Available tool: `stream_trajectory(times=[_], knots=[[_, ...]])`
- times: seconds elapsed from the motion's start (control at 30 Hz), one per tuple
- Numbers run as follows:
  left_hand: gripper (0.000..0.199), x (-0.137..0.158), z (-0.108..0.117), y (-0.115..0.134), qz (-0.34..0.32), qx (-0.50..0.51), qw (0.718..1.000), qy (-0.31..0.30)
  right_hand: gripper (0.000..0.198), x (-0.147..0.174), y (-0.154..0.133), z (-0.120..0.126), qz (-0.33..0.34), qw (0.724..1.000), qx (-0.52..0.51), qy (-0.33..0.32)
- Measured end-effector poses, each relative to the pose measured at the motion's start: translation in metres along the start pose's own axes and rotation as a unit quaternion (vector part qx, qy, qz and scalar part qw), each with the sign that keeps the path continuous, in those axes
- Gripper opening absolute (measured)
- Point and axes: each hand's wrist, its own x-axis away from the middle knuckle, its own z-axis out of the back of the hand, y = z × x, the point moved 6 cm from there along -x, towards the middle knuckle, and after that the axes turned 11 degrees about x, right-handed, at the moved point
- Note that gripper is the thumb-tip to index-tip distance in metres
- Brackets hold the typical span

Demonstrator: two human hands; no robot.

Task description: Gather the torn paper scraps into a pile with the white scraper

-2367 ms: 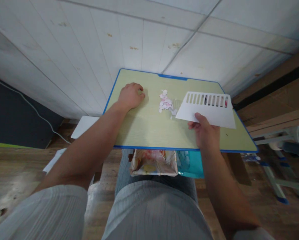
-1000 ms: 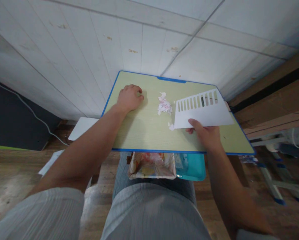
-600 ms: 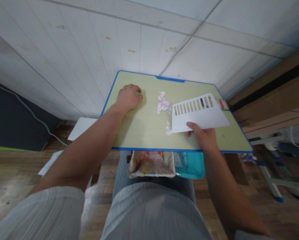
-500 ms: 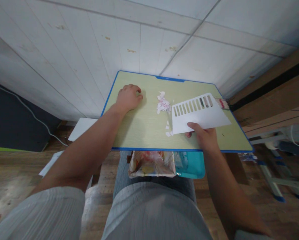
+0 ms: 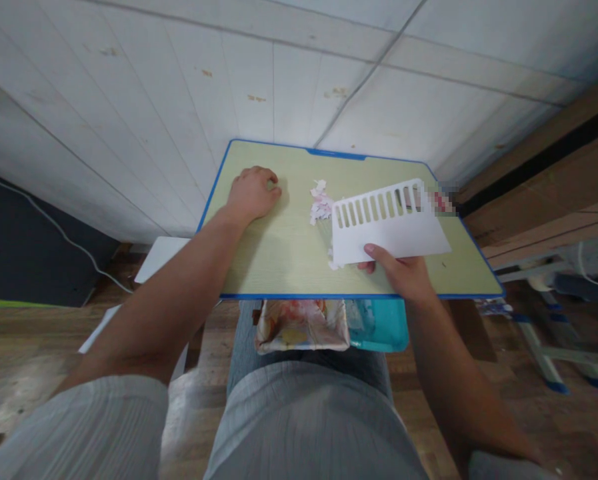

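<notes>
A white slotted sheet (image 5: pixel 393 230) is in my right hand (image 5: pixel 399 270); thumb on top, fingers beneath its near edge. It tilts above the right half of the table, with a row of long cut-outs along its far side. Just left of it lies a small heap of torn paper scraps (image 5: pixel 321 202), pale and pinkish. More scraps show by the sheet's near left corner, partly covered. My left hand (image 5: pixel 253 193) rests on the left part of the table, loosely curled, thumb and forefinger apart, nothing visible in it.
The small table (image 5: pixel 279 260) has a blue rim and stands against a white panelled wall (image 5: pixel 179 87). Under its near edge are a paper-lined box (image 5: pixel 303 333) and a turquoise tray (image 5: pixel 383 327). Cardboard boxes (image 5: pixel 553 193) stand at the right. A blurred patterned item lies behind the sheet.
The slotted sheet in my right hand has moved slightly left, now reaching the scrap heap's edge and covering more of the near scraps. My left hand stays in place on the table.
</notes>
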Motion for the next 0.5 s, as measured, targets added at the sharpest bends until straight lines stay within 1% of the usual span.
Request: stream_trajectory(times=[0.03,0.1,0.2,0.27,0.4,0.5], knots=[[0.032,0.0,0.0,-0.001,0.001,0.0,1.0,0.0,0.04,0.0,0.0,-0.001,-0.002,1.0,0.001,-0.006],[0.031,-0.001,-0.001,-0.002,0.001,0.002,1.0,-0.003,0.038,-0.001,0.001,0.0,-0.01,1.0,-0.007,0.009],[0.03,-0.002,-0.001,-0.004,-0.001,0.001,1.0,-0.002,0.029,-0.004,0.005,0.007,-0.033,0.997,-0.022,0.07],[0.029,-0.002,-0.001,-0.005,-0.001,-0.003,1.0,0.0,0.024,-0.004,0.008,0.012,-0.05,0.993,-0.03,0.098],[0.03,-0.001,-0.001,-0.005,0.003,0.001,1.0,-0.003,0.024,0.002,0.008,0.019,-0.055,0.991,-0.051,0.111],[0.031,-0.002,-0.001,-0.005,-0.001,0.004,1.0,-0.002,0.025,0.009,0.005,0.025,-0.055,0.99,-0.043,0.12]])
